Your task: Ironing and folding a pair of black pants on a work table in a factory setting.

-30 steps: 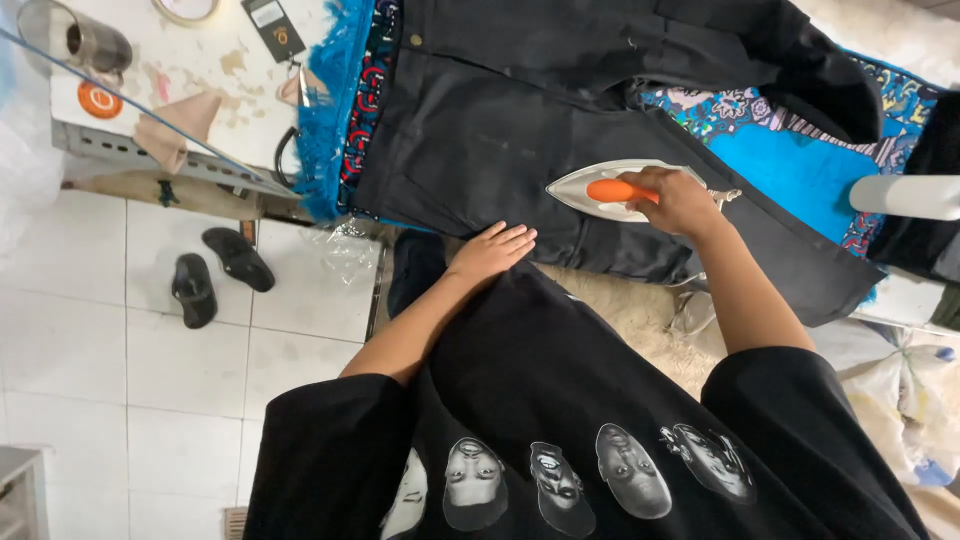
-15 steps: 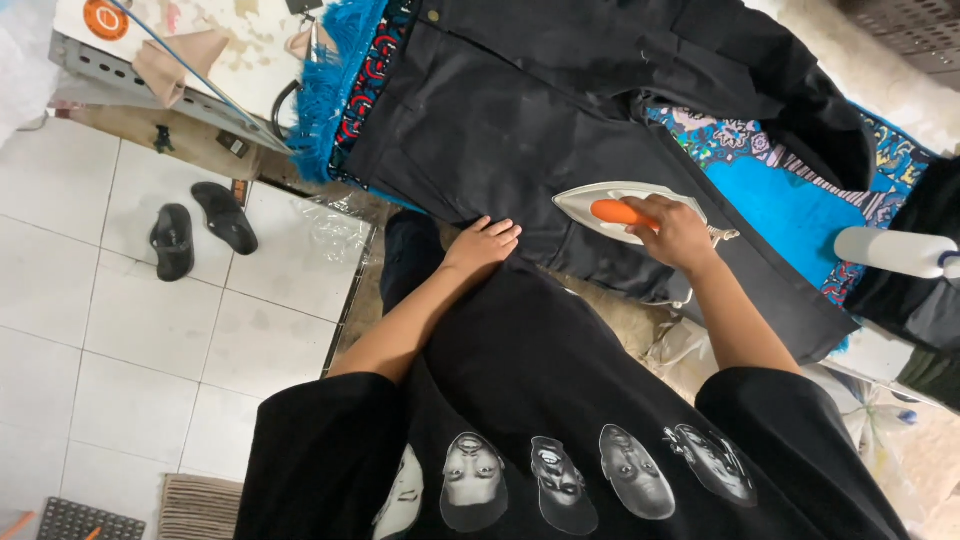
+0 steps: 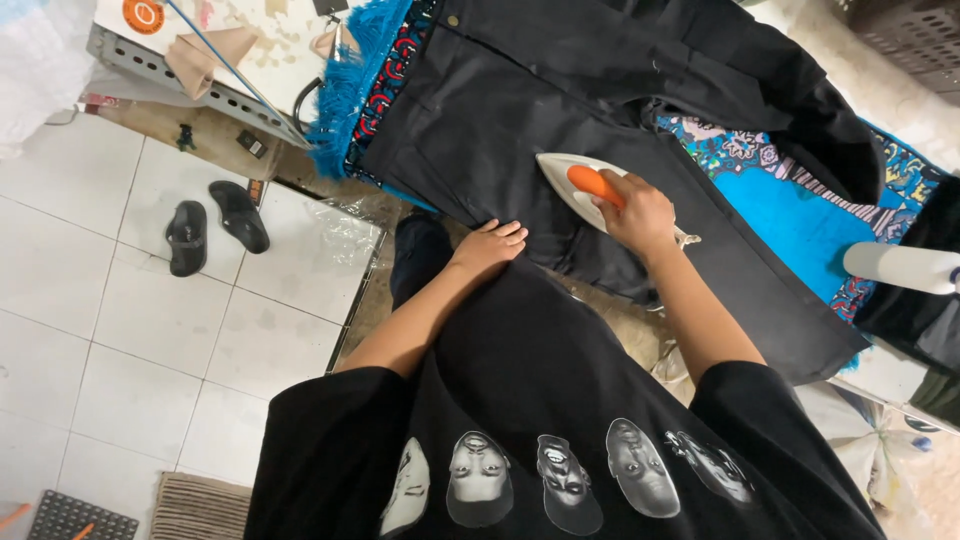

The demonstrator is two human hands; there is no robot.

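— Since the earlier picture the iron [image 3: 585,185] sits a little further along the black trousers [image 3: 520,120], with the right hand [image 3: 632,212] riding on it, and the left hand [image 3: 490,245] has stayed at the near edge of the cloth.

— How are the hands holding?

— Right hand is clenched around the orange handle, pressing the white iron down on the upper leg. Left hand lies flat and open, fingers spread on the fabric, holding it taut just beside the iron.

— Where do the trousers lie?

— Spread across the worktop, on a blue patterned cloth [image 3: 790,210] with a fringe at the waist end.

— How far along does the pressing look?

— I judge it partway. The stretch around the iron lies flat and smooth, and the waist end looks tidy. The far leg is bunched and folded toward the upper right, so that part seems left to do.

— Anything else close by?

— A white spray bottle [image 3: 900,268] at the right edge, well apart from the iron.
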